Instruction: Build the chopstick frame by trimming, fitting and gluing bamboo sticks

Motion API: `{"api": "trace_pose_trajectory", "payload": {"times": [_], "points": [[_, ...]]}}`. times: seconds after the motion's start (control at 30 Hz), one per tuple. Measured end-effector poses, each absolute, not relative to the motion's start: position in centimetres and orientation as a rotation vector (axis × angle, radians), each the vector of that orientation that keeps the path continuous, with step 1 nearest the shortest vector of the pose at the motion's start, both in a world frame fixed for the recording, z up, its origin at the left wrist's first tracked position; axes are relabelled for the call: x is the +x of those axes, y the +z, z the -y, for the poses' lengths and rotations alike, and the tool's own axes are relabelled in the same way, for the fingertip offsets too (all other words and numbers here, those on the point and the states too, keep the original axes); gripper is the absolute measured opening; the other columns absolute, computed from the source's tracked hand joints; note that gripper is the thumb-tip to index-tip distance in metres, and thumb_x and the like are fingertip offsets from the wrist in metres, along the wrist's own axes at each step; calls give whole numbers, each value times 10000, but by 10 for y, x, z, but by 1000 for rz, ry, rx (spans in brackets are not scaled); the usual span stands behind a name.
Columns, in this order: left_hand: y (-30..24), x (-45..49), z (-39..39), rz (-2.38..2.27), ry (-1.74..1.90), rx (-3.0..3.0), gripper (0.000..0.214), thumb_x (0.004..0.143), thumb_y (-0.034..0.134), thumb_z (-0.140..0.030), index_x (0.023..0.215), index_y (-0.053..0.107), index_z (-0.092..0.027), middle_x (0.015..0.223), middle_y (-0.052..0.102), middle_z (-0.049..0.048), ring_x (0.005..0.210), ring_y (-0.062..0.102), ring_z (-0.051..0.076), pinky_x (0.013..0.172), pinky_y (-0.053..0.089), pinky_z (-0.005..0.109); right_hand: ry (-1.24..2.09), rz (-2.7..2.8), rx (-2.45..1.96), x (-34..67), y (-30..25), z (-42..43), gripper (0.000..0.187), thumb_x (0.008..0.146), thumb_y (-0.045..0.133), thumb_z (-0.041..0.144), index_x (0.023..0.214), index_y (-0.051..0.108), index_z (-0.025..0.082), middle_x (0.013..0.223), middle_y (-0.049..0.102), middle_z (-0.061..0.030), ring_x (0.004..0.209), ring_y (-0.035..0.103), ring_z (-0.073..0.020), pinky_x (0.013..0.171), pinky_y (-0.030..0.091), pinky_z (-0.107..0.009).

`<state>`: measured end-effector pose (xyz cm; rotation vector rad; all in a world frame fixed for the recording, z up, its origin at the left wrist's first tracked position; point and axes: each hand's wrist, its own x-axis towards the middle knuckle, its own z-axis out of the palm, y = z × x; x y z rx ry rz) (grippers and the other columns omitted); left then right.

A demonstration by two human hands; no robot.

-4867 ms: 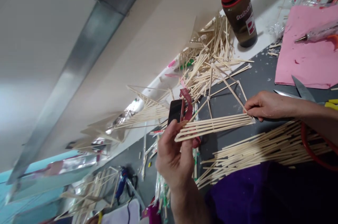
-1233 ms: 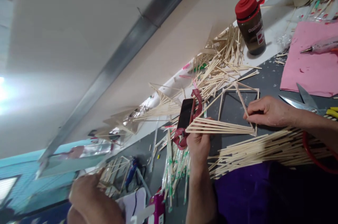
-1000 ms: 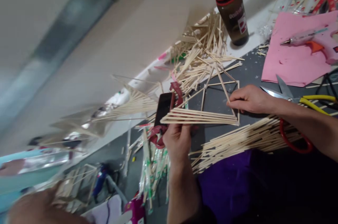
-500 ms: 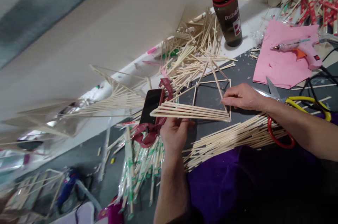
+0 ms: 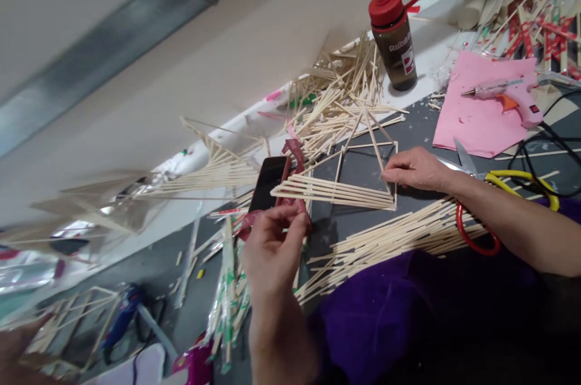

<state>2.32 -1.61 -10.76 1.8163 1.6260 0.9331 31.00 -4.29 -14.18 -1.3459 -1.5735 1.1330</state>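
A frame of glued wooden chopsticks (image 5: 340,191) rests before me, with a row of sticks along its near side and a peak of slanted sticks behind. My right hand (image 5: 415,168) is closed at its right side, pinching a slanted stick between thumb and fingers. My left hand (image 5: 275,240) is just below the frame's left tip, apart from it, fingers loosely bent with a gap to the thumb and nothing visible in them. Behind that hand lie a phone (image 5: 267,182) and a dark red lanyard (image 5: 295,152). Loose chopsticks (image 5: 390,233) lie nearest my body.
Scissors (image 5: 508,178) lie beside my right forearm. A pink glue gun (image 5: 512,94) rests on pink paper (image 5: 458,112). A red-capped bottle (image 5: 394,46) stands behind a stick pile (image 5: 345,82). Wrapped chopsticks (image 5: 227,294) lie at left, with a blue glue gun (image 5: 122,315) farther off.
My left hand has let go of the stick frame's near side and moved left and down toward me. My right hand keeps its pinch. The whole view has shifted slightly.
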Motion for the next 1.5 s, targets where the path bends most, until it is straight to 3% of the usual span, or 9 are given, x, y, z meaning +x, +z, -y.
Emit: {"api": "trace_pose_trajectory", "payload": {"times": [0.1, 0.23, 0.4, 0.53, 0.87, 1.07, 1.3, 1.5], "points": [[-101, 37, 42, -1474, 981, 1487, 327, 705, 764, -387, 933, 653, -181, 762, 682, 10, 632, 637, 125, 487, 470, 183, 1131, 1562, -1336, 311, -143, 43, 398, 796, 516, 478, 725, 667, 117, 589, 558, -1, 582, 494, -102, 570, 340, -235], [-113, 67, 60, -1247, 998, 1130, 503, 638, 828, -418, 1063, 654, -212, 1054, 712, 75, 998, 678, 219, 762, 572, 298, 1110, 1549, -1338, 310, -145, 42, 389, 793, 531, 475, 734, 679, 119, 579, 556, 5, 572, 483, -98, 570, 333, -235], [-124, 91, 53, -1117, 1046, 917, 479, 631, 833, -451, 1024, 696, -215, 1140, 700, 88, 1093, 645, 228, 937, 515, 361, 1096, 1598, -1353, 309, -148, 42, 380, 815, 536, 451, 750, 695, 112, 556, 544, 7, 565, 470, -96, 564, 306, -236], [-125, 98, 45, -1064, 1034, 866, 469, 602, 842, -468, 980, 710, -224, 1068, 722, 75, 1008, 666, 213, 873, 537, 352, 1074, 1637, -1363, 309, -148, 42, 375, 824, 538, 439, 750, 703, 111, 565, 551, 5, 578, 474, -99, 566, 293, -236], [-123, 101, 37, -1105, 1100, 895, 410, 567, 868, -320, 921, 696, -202, 899, 754, 45, 830, 702, 170, 736, 565, 288, 1051, 1692, -1401, 310, -151, 40, 381, 832, 534, 442, 748, 702, 111, 595, 575, -7, 605, 483, -110, 579, 294, -245], [-129, 106, 34, -1300, 1087, 1047, 439, 531, 856, -368, 873, 702, -138, 684, 707, 9, 589, 647, 126, 582, 563, 263, 1044, 1713, -1404, 309, -153, 38, 369, 834, 543, 432, 755, 710, 113, 609, 587, -8, 605, 475, -105, 578, 298, -239], [-135, 114, 32, -1410, 1068, 1123, 410, 566, 798, -411, 839, 712, -117, 658, 677, 8, 544, 604, 119, 519, 532, 253, 1047, 1731, -1399, 310, -154, 38, 352, 837, 544, 421, 761, 711, 119, 622, 594, -8, 610, 485, -102, 577, 300, -233], [-137, 117, 34, -1415, 1054, 1133, 438, 525, 817, -391, 854, 705, -124, 699, 682, 8, 610, 632, 142, 564, 542, 269, 1030, 1690, -1363, 310, -155, 39, 386, 830, 527, 458, 674, 657, 130, 560, 523, 14, 582, 455, -97, 557, 282, -235]]}}
